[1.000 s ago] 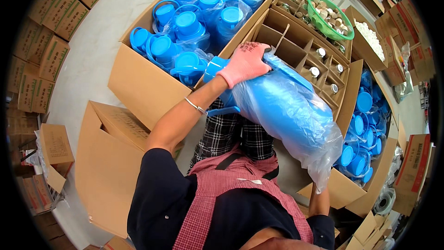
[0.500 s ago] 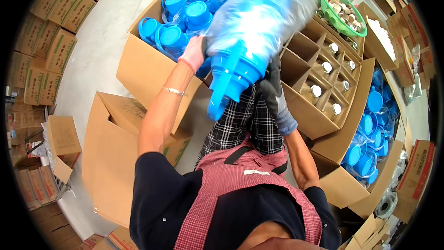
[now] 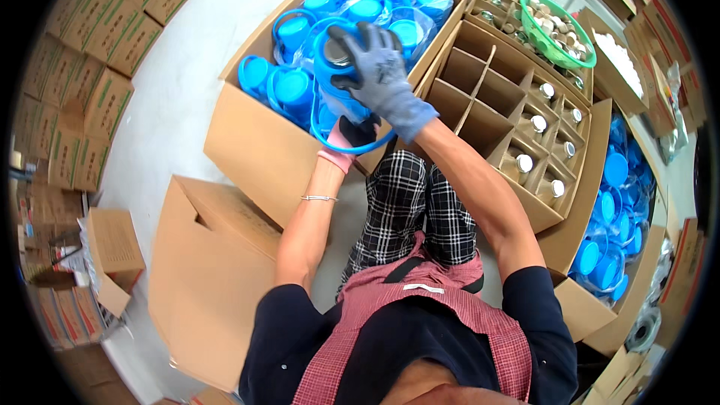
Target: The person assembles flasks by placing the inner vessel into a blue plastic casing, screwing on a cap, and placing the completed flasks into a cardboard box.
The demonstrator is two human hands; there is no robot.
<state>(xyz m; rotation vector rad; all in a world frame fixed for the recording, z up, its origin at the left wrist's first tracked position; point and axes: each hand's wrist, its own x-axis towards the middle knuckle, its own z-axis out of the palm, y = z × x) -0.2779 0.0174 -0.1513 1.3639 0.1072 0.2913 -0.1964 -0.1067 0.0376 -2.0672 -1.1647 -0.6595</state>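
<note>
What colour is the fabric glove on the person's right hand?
The fabric glove is grey-blue and partly black, best seen in the head view.

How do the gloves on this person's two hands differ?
The left glove is mainly pink; the right glove is grey-blue. The right glove spreads its fingers over the blue flask; the left glove sits lower in view, partly hidden. Both show black on the fingers.

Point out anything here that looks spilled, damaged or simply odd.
Only the mismatched gloves: the left hand wears a pink glove, the right hand a grey-blue one, where a matching pair would be usual. Nothing looks plainly spilled or damaged.
</note>
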